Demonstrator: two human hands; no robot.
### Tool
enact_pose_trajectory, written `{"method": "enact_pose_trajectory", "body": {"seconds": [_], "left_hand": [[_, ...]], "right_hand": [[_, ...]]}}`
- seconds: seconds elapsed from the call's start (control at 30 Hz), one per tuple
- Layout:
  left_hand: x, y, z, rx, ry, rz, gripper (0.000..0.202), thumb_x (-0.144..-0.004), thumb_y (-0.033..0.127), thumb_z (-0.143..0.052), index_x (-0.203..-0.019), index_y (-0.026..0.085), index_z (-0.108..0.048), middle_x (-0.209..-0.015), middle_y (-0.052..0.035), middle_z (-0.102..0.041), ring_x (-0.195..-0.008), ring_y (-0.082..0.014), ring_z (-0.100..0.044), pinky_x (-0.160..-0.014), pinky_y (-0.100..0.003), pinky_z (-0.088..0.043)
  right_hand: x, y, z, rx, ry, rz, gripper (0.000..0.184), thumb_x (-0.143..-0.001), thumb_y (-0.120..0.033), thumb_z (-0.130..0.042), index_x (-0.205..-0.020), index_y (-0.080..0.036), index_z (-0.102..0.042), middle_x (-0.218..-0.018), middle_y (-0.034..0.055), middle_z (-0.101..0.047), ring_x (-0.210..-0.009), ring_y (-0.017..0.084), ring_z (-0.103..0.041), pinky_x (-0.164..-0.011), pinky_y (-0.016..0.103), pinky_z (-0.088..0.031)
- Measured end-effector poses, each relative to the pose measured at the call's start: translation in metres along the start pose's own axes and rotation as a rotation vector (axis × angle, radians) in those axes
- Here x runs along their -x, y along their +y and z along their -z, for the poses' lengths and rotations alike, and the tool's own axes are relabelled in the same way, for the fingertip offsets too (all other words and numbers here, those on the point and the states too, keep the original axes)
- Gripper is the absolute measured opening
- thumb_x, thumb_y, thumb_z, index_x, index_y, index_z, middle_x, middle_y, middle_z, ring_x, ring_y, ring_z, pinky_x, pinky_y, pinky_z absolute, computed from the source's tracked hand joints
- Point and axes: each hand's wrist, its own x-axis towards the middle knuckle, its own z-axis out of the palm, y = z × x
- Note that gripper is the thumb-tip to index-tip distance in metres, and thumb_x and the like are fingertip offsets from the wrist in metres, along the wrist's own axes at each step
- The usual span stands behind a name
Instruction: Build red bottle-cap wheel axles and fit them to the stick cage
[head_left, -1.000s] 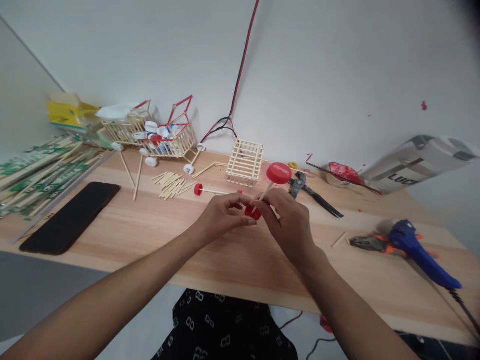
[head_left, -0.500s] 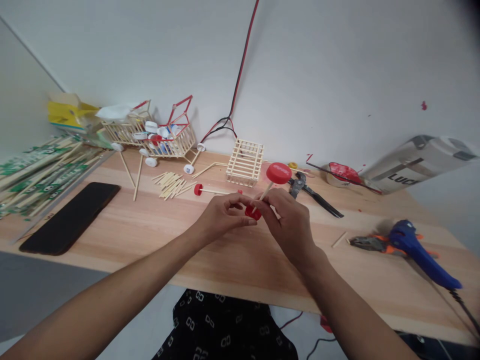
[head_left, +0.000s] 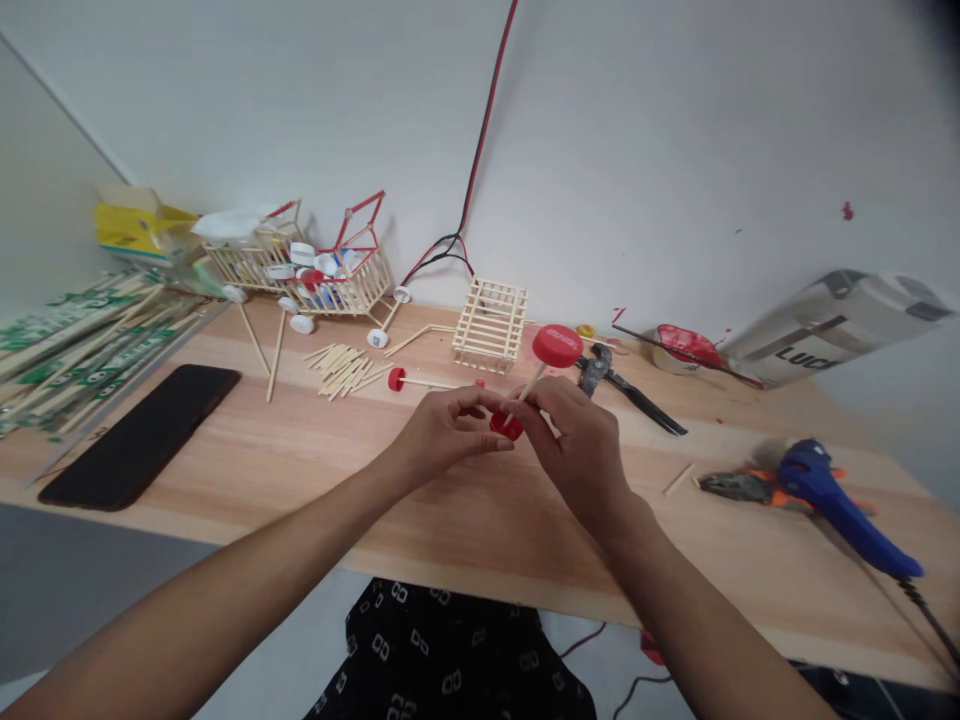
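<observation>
My left hand (head_left: 461,425) pinches a red bottle cap (head_left: 506,426) between thumb and fingers, its hollow side up. The fingers of my right hand (head_left: 574,430) are closed on a thin wooden stick (head_left: 535,380), whose lower end reaches into that cap. On the stick's upper end sits a second red bottle cap (head_left: 558,346), tilted. Behind my left hand, another stick with red caps at its ends (head_left: 427,382) lies on the table. A small cage-like basket of sticks (head_left: 489,325) stands just beyond my hands.
Two stick carts (head_left: 345,285) with white cap wheels stand at the back left, one full of caps. Cut sticks (head_left: 346,370), a phone (head_left: 142,435) and packaged chopsticks (head_left: 90,340) lie left. Right are pincers (head_left: 626,385), a blue glue gun (head_left: 844,510), pliers (head_left: 739,487) and a red-stained cup (head_left: 684,350).
</observation>
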Motion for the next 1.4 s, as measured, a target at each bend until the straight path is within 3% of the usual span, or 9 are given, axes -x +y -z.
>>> {"method": "enact_pose_trajectory", "body": {"seconds": [1.4], "left_hand": [[0.0006, 0.0024, -0.0004, -0.003, -0.003, 0.003, 0.028, -0.066, 0.023, -0.077, -0.092, 0.015, -0.069, -0.088, -0.0050, -0.068, -0.087, -0.0181, -0.061, -0.083, -0.035, -0.049]], "right_hand": [[-0.0003, -0.0016, 0.0014, -0.009, -0.001, -0.021, 0.019, -0.093, -0.025, -0.051, -0.075, -0.021, -0.054, -0.076, 0.0020, -0.062, -0.073, 0.014, -0.056, -0.067, 0.028, -0.042]]}}
